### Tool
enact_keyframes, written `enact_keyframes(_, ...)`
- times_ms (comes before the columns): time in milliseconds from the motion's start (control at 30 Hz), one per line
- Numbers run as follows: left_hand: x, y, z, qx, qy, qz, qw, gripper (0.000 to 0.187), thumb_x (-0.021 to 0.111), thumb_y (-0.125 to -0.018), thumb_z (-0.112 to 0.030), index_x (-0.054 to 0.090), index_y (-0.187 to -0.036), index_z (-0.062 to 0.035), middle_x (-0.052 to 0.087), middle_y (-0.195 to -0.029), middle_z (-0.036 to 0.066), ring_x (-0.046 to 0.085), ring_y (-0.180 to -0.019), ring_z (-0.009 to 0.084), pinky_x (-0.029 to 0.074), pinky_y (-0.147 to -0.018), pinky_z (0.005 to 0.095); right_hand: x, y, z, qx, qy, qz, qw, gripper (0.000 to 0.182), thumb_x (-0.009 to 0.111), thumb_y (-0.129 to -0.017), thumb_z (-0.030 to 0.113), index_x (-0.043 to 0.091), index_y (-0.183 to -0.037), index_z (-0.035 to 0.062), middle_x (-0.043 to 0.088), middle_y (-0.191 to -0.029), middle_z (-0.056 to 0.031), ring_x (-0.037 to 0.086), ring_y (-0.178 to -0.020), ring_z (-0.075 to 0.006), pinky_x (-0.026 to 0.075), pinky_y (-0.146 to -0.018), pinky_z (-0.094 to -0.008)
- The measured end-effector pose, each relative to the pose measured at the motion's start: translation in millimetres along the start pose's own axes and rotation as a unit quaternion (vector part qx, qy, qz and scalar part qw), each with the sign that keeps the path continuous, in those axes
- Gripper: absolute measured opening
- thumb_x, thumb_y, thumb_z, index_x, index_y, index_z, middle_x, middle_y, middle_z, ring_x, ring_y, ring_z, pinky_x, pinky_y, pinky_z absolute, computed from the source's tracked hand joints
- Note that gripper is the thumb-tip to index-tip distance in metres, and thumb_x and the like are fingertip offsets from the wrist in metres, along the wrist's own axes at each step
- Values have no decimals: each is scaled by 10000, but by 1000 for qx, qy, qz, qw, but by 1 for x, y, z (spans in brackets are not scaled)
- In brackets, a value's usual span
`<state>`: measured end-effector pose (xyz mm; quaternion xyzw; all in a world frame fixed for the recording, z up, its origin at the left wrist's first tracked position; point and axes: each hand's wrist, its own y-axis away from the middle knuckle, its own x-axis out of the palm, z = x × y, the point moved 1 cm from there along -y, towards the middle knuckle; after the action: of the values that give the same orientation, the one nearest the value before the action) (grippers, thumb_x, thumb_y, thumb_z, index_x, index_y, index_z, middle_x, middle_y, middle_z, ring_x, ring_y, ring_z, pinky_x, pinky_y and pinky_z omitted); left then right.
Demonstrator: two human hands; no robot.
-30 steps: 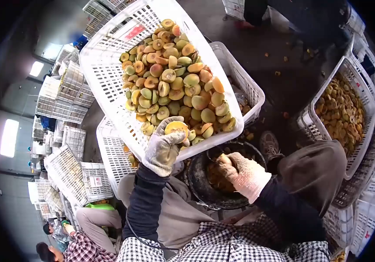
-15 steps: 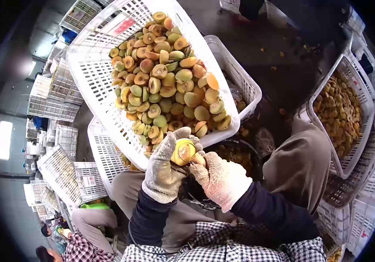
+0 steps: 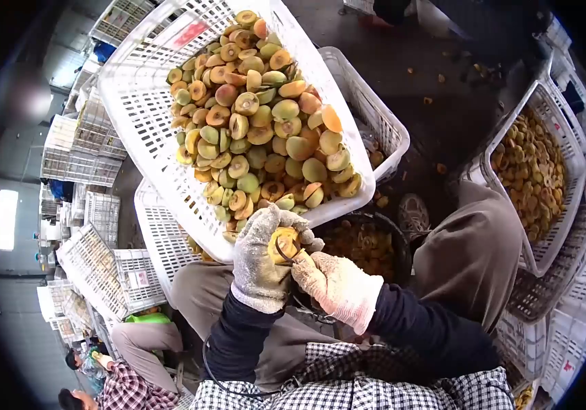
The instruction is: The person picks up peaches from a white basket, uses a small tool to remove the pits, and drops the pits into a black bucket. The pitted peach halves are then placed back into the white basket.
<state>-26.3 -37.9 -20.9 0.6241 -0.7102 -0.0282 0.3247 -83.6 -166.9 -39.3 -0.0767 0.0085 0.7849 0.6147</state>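
My left hand (image 3: 255,266), in a worn, dirty work glove, is closed around a yellow peach half (image 3: 281,240) with its cut face up. In the gloved fist of my right hand (image 3: 341,287) is a pitting tool (image 3: 297,255); its thin dark curved loop touches the cut face near the centre. The glove hides most of its handle. Just beyond my hands, a white plastic crate (image 3: 129,102) tilts toward me, holding many halved peaches (image 3: 259,130) with green, yellow and reddish skins. Under my hands stands a dark bucket (image 3: 402,249) with peach pieces (image 3: 358,242) in it.
At the right, another white crate (image 3: 535,263) holds yellow peach pieces. More crates stand beneath the tilted one and are stacked at the left (image 3: 91,263). Fruit scraps lie on the dark floor (image 3: 436,116). A co-worker in a checked shirt (image 3: 132,388) sits at the lower left.
The peach half has turned in my left hand, and the tool's loop now crosses the middle of its cut face. My right hand has shifted slightly left and down.
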Motion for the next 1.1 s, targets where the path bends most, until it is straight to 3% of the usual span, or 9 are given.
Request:
enact_keyframes(67, 1, 2, -1, -30, 21, -19, 999, 333, 509, -932, -328, 556, -882, -3, 598, -777, 120, 620, -696, 240, 561, -678, 392, -17, -5, 20, 335, -296, 128, 885, 476, 459, -928, 450, 573, -917, -13, 635, -762, -168, 606, -627, -333, 495, -615, -396)
enact_keyframes(233, 10, -1, 2, -13, 16, -24, 1000, 350, 501, -936, -327, 583, -896, 11, 600, -772, 110, 617, -689, 224, 552, -655, 359, 1, 2, -2, 154, 22, 38, 987, 534, 347, -951, 500, 574, -884, 21, 611, -708, -113, 609, -654, -232, 483, -607, -328)
enact_keyframes(400, 7, -4, 13, -16, -27, -27, 999, 416, 529, -902, -411, 589, -906, 1, 601, -827, 114, 602, -724, 236, 542, -676, 402, -7, 0, 0, 255, -171, 109, 945, 472, 398, -957, 412, 583, -1001, -21, 615, -802, -207, 595, -778, -330, 468, -723, -374)
enact_keyframes(467, 8, -4, 16, -19, -8, -48, 999, 407, 525, -907, -407, 583, -898, -5, 600, -831, 115, 600, -722, 236, 539, -664, 396, -5, 3, -9, 120, -32, 89, 988, 476, 402, -955, 413, 582, -1000, -25, 616, -818, -204, 594, -767, -313, 467, -714, -367)
enact_keyframes(567, 8, -6, 17, -32, 8, -58, 998, 399, 511, -915, -403, 577, -871, -12, 598, -802, 113, 602, -704, 232, 538, -659, 396, -9, -4, 11, 276, 92, 139, 947, 419, 378, -951, 379, 557, -938, 0, 629, -850, -190, 607, -807, -351, 496, -700, -379)
enact_keyframes(733, 13, -4, 15, 35, -50, -51, 997, 340, 498, -935, -297, 587, -822, 11, 616, -761, 110, 612, -639, 207, 557, -619, 357, -8, -2, -8, 204, -223, 124, 945, 491, 437, -930, 464, 577, -926, -7, 580, -693, -75, 560, -612, -179, 484, -581, -324)
enact_keyframes(833, 16, -1, 13, 52, -52, -28, 997, 309, 507, -932, -249, 586, -796, 17, 617, -725, 123, 607, -609, 218, 539, -592, 352, -26, -2, 14, 386, -312, 175, 850, 411, 472, -933, 431, 570, -846, 42, 497, -594, -8, 439, -415, -94, 367, -353, -226)
enact_keyframes(1000, 19, -1, 11, 120, -108, 33, 986, 317, 526, -912, -258, 582, -773, 21, 613, -696, 143, 607, -591, 237, 530, -583, 347, -30, 12, 5, 407, -527, 206, 718, 393, 526, -918, 421, 547, -783, 52, 435, -492, 6, 363, -332, -76, 280, -287, -209)
enact_keyframes(1100, 10, -13, 15, -27, -9, 96, 995, 341, 561, -880, -294, 576, -766, 27, 616, -700, 154, 615, -597, 261, 535, -589, 360, -25, 14, -5, 407, -622, 171, 647, 367, 513, -936, 369, 540, -771, 43, 412, -479, 8, 324, -302, -62, 257, -264, -190)
